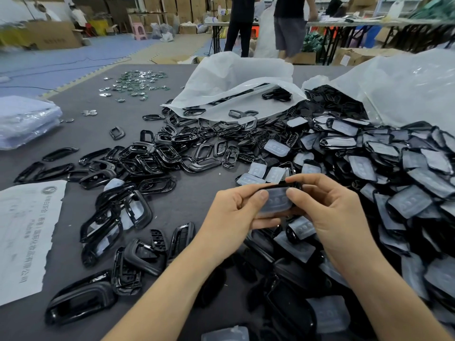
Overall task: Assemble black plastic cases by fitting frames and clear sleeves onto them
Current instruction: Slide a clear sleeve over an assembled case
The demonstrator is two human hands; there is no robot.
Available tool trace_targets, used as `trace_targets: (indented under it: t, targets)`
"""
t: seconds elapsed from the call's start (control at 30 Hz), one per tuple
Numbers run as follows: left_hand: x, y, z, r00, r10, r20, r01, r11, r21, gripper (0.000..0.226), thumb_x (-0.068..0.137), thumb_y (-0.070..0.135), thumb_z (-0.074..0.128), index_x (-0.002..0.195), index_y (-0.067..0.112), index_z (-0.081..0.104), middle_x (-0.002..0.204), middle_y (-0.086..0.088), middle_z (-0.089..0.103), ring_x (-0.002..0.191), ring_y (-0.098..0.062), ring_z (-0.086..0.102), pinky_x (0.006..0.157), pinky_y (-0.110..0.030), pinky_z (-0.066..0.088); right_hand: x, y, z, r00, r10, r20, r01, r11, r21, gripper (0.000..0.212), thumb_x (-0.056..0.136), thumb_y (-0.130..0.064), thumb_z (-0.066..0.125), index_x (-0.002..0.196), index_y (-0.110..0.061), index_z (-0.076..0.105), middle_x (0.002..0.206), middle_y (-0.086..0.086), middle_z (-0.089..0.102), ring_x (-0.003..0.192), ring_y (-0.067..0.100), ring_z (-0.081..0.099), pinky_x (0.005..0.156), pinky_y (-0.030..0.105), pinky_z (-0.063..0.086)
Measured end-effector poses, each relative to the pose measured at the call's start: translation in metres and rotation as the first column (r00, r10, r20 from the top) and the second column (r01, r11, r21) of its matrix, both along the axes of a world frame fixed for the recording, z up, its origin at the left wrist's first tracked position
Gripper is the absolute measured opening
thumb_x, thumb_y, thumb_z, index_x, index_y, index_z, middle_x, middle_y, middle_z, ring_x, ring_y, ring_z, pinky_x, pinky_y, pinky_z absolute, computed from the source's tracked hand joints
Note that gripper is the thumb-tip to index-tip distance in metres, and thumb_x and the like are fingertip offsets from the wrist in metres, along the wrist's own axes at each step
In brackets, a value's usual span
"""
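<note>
At your far left, on the grey table (73, 114), lies a bundle wrapped in bluish plastic (24, 121). In front of it, near the table edge, there is a white paper sheet (27, 239) with printed characters. Farther back, a group of small shiny discs (135, 84) is spread on the table, well apart from your hands. Between the sheet and your arms many black frames (147, 158) lie loose, some on top of each other. They reach back to an open white bag (236, 80), and more frames lie in its mouth.

Your left hand (234, 215) holds the black case (278, 187) at its left end. The thumb presses on the front, and the other fingers are curled behind and under it. A clear sleeve (277, 201) covers the face of the case that looks to you, and three round bumps show on it. The case is in the air above the table, between both hands. Your right hand (330, 210) pinches the right end of the same case, with the thumb on the sleeve and the forefinger laid along the upper edge.

To your right a big pile of sleeved cases (398, 173) covers the table and comes out of a second clear bag (406, 87). Some of them lie just under your right wrist.
</note>
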State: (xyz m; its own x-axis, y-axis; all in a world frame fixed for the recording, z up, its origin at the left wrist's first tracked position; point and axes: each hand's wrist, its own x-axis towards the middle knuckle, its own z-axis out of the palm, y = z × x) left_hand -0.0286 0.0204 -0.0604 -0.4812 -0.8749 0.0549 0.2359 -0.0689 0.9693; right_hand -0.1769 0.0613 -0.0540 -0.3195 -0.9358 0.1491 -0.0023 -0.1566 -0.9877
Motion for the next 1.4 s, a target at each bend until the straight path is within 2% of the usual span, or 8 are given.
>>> trace_targets:
  t: [0.17,0.37,0.53,0.77,0.93,1.07,1.3,1.4]
  targets:
    - [-0.001,-0.001,-0.001,0.997,0.056,-0.045,-0.057,0.998,-0.01,0.024,0.1,0.005,0.043,0.1,0.008,0.066,0.084,-0.002,0.076,0.079,-0.018,0.074,0.065,-0.019,0.057,0.005,0.002,0.001,0.984,-0.072,-0.161,0.056,0.993,-0.102,0.028,0.076,-0.01,0.076,0.087,-0.029,0.058,0.094,0.0,0.066,0.069,0.01,0.063,0.067,0.022,0.055]
    - [-0.008,0.003,-0.007,0.987,0.131,-0.089,-0.133,0.991,-0.023,0.023,0.099,0.005,0.046,0.094,0.009,0.068,0.084,-0.002,0.075,0.078,-0.013,0.072,0.067,-0.019,0.056,0.014,0.003,-0.004,0.86,-0.267,-0.436,0.175,0.955,-0.24,0.02,0.074,-0.013,0.077,0.084,-0.023,0.063,0.103,-0.005,0.058,0.075,0.007,0.063,0.072,0.016,0.05]
    - [-0.012,0.005,-0.01,0.982,0.096,-0.165,-0.091,0.995,0.037,0.018,0.096,0.002,0.05,0.101,0.009,0.066,0.093,-0.008,0.075,0.088,-0.015,0.071,0.075,-0.021,0.056,0.018,0.004,-0.006,0.828,-0.346,-0.441,0.24,0.93,-0.278,0.025,0.077,-0.006,0.075,0.096,-0.02,0.066,0.106,-0.007,0.058,0.08,0.005,0.061,0.071,0.008,0.045]
    - [-0.013,0.006,-0.014,0.983,0.05,-0.178,-0.038,0.997,0.069,0.023,0.093,0.005,0.054,0.106,0.015,0.069,0.099,-0.007,0.075,0.094,-0.015,0.07,0.082,-0.021,0.055,0.02,0.005,-0.006,0.875,-0.321,-0.364,0.24,0.938,-0.25,0.02,0.08,-0.001,0.072,0.079,-0.019,0.065,0.105,-0.011,0.057,0.088,-0.005,0.058,0.07,0.007,0.045]
    - [-0.012,0.006,-0.013,0.978,0.018,-0.207,-0.004,0.998,0.068,0.025,0.081,0.022,0.064,0.103,0.024,0.075,0.105,-0.008,0.074,0.099,-0.017,0.069,0.084,-0.022,0.054,0.023,0.005,-0.006,0.773,-0.398,-0.494,0.247,0.906,-0.343,0.016,0.079,-0.004,0.072,0.086,-0.015,0.063,0.106,-0.008,0.055,0.095,0.011,0.058,0.081,0.027,0.051]
    - [-0.011,0.005,-0.013,0.972,0.022,-0.233,-0.002,0.996,0.088,0.025,0.08,0.02,0.064,0.103,0.021,0.076,0.108,-0.01,0.073,0.102,-0.019,0.069,0.087,-0.023,0.054,0.024,0.004,-0.007,0.787,-0.385,-0.482,0.252,0.914,-0.318,0.024,0.08,-0.01,0.072,0.1,-0.02,0.064,0.111,-0.006,0.053,0.094,0.012,0.057,0.081,0.029,0.051]
    - [-0.012,0.004,-0.01,0.97,0.022,-0.24,0.003,0.995,0.103,0.025,0.078,0.017,0.063,0.101,0.014,0.073,0.1,-0.009,0.074,0.095,-0.017,0.07,0.081,-0.02,0.054,0.023,0.004,-0.005,0.839,-0.372,-0.397,0.239,0.908,-0.345,0.017,0.084,-0.008,0.069,0.085,-0.024,0.062,0.108,-0.012,0.055,0.103,0.007,0.057,0.078,0.017,0.048]
    - [-0.011,0.002,-0.006,0.953,0.043,-0.301,0.0,0.99,0.143,0.025,0.078,0.012,0.06,0.101,0.005,0.068,0.1,-0.008,0.074,0.095,-0.019,0.071,0.075,-0.016,0.054,0.016,0.005,0.002,0.869,-0.441,-0.223,0.328,0.853,-0.407,0.022,0.089,-0.009,0.064,0.087,-0.03,0.056,0.102,-0.015,0.06,0.097,0.007,0.06,0.078,0.016,0.047]
